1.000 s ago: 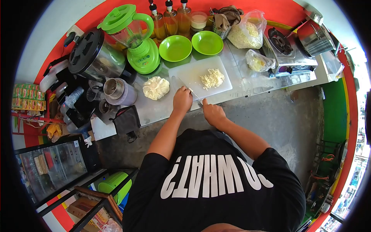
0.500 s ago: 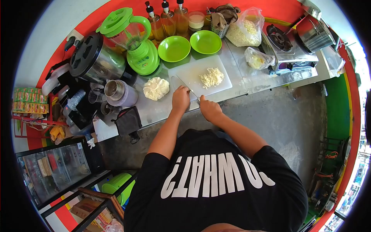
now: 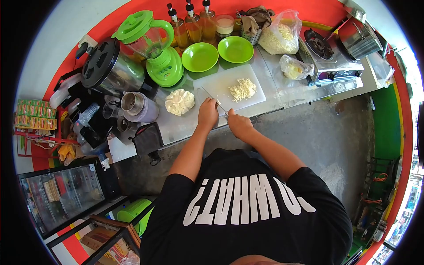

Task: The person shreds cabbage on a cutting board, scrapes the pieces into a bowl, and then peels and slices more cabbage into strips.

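Note:
My right hand (image 3: 240, 125) is closed around the handle of a knife (image 3: 212, 98), whose blade points up and left over the near edge of the white cutting board (image 3: 256, 84). Beside the blade, my left hand (image 3: 207, 114) is closed, with a small white piece (image 3: 218, 102) showing at its fingertips. On the board's right half lies a loose pile of chopped pale pieces (image 3: 243, 89). A pale, folded, rounded lump (image 3: 179, 102) sits on the metal counter left of the board.
Behind the board stand two green bowls (image 3: 200, 57), a green blender (image 3: 164, 66) and several pump bottles (image 3: 193, 24). Plastic bags (image 3: 280, 39) of pale food and a gas stove (image 3: 329, 55) are at right. A metal-topped container (image 3: 139, 107) and a dark pouch (image 3: 147, 138) are at left.
Both hands and the knife keep nearly the same position over the board's near edge. The camera view has shifted slightly, with the counter items appearing a little further right and lower.

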Demonstrator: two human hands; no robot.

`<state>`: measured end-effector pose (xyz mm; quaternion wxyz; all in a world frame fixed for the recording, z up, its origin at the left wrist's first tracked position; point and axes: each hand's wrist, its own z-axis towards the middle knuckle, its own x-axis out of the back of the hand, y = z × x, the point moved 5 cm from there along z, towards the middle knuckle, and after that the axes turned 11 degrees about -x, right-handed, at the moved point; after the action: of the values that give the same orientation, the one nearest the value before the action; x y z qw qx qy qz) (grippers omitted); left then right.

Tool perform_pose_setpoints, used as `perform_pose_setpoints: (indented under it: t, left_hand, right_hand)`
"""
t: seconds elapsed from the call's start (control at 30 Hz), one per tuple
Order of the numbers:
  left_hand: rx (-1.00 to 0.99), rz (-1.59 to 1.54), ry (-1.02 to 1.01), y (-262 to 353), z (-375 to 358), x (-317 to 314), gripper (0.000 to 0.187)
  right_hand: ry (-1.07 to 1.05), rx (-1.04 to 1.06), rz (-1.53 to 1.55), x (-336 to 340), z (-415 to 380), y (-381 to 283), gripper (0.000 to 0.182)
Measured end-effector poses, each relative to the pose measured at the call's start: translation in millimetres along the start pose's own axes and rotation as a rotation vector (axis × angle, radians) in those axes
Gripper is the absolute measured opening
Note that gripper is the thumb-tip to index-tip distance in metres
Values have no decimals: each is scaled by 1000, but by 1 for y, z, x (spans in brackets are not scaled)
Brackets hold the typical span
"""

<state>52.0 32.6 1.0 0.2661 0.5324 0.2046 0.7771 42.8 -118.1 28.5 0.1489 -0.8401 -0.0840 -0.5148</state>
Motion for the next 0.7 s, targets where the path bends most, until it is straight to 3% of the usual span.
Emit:
perform_pose_setpoints:
  t: [0.23, 0.33, 0.53, 0.7]
  left_hand:
    - [26, -44, 26, -5, -4, -1, 3]
    - [59, -118, 46, -8, -4, 1, 5]
    - [79, -109, 108, -21, -5, -4, 7]
    - [168, -52, 37, -17, -4, 4, 7]
  right_hand:
    - [59, 26, -9, -7, 15, -1, 17]
    - [-44, 5, -13, 8, 14, -8, 24]
    - [53, -5, -14, -15, 6, -2, 19]
    - [96, -27, -42, -31, 22, -5, 28]
